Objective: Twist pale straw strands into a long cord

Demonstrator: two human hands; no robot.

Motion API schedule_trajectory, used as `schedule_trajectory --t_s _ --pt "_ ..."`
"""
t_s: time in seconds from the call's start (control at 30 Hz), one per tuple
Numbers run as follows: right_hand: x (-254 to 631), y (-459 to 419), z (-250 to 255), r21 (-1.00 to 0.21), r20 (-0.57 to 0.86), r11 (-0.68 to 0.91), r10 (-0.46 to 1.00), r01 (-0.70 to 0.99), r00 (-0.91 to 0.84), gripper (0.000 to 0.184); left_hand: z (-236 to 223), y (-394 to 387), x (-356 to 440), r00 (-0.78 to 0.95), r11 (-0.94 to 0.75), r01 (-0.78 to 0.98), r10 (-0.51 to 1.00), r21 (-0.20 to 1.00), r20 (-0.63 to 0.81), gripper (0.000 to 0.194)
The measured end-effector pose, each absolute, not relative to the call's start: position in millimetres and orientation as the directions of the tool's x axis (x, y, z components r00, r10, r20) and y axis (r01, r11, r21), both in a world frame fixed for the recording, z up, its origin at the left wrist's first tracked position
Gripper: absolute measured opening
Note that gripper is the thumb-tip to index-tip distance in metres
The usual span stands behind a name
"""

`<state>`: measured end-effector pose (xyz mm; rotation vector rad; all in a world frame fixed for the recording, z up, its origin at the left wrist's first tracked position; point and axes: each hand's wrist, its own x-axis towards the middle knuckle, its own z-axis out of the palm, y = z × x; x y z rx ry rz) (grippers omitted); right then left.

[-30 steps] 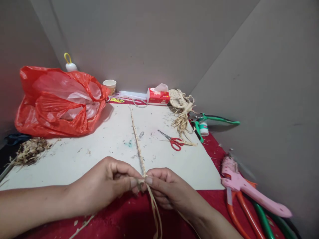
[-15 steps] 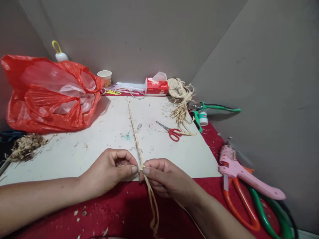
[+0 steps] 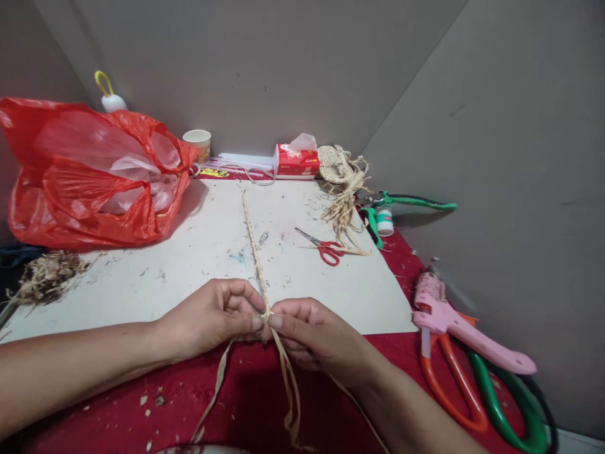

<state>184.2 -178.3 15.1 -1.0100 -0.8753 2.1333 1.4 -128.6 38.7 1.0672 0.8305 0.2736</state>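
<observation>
A thin braided cord of pale, straw-like fibre (image 3: 256, 252) runs from the far part of the white board down to my fingers. My left hand (image 3: 220, 314) pinches the near end of the braid from the left. From the right, my right hand (image 3: 314, 334) pinches the same spot, thumb and forefinger almost touching the left thumb. Loose flat fibre strands (image 3: 289, 391) hang below the fingers towards me. Another loose strand (image 3: 217, 384) trails down beneath my left hand, and a thin one passes below my right wrist.
Red-handled scissors (image 3: 326, 247) lie on the white board (image 3: 208, 221). A red plastic bag (image 3: 94, 183) stands left, near dry fibre scraps (image 3: 54, 274). Behind are a paper cup (image 3: 197, 144), tissue pack (image 3: 297, 161) and woven coil (image 3: 334, 165). Green-handled pliers (image 3: 416, 202) and a pink glue gun (image 3: 458, 321) lie right.
A loose strand now hangs below my left hand, where none showed before. Both hands stay pinched at the braid's near end. The whole view has shifted slightly.
</observation>
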Motion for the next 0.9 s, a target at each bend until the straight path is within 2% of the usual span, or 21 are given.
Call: schedule_trajectory --t_s 0.13,0.2,0.3,0.4,0.47,0.6,0.9 --pt "182.7 -178.2 16.8 -0.783 -0.411 -0.58 0.753 -0.224 -0.514 0.034 40.3 -123.5 0.2 0.695 0.314 0.341 0.55 0.886 -0.463 0.02" --pt "182.0 -178.1 17.0 -0.79 -0.411 -0.575 0.754 -0.212 -0.512 0.034 41.3 -121.2 -0.8 0.709 0.173 0.404 0.561 0.898 -0.427 0.021" --pt "181.1 -178.0 16.8 -0.799 -0.406 -0.567 0.755 -0.201 -0.516 0.035 44.8 -118.9 -1.3 0.737 -0.104 0.448 0.605 0.888 -0.301 0.019" --pt "180.3 -178.0 16.7 -0.813 -0.402 -0.553 0.76 -0.183 -0.51 0.035 51.0 -118.0 -1.2 0.784 -0.441 0.475 0.604 0.761 -0.14 0.018" --pt "179.9 -178.3 16.2 -0.825 -0.401 -0.54 0.767 -0.166 -0.501 0.036 54.8 -118.3 -1.2 0.818 -0.58 0.472 0.569 0.664 -0.085 0.02" --pt "179.9 -179.4 13.3 -0.841 -0.387 -0.518 0.778 -0.157 -0.495 0.036 58.2 -120.7 -0.5 0.842 -0.662 0.483 0.531 0.573 -0.096 0.022" --pt "179.4 -180.0 12.2 -0.831 -0.374 -0.526 0.769 -0.182 -0.519 0.036 59.8 -122.8 -0.1 0.866 -0.71 0.456 0.494 0.536 -0.082 0.021"
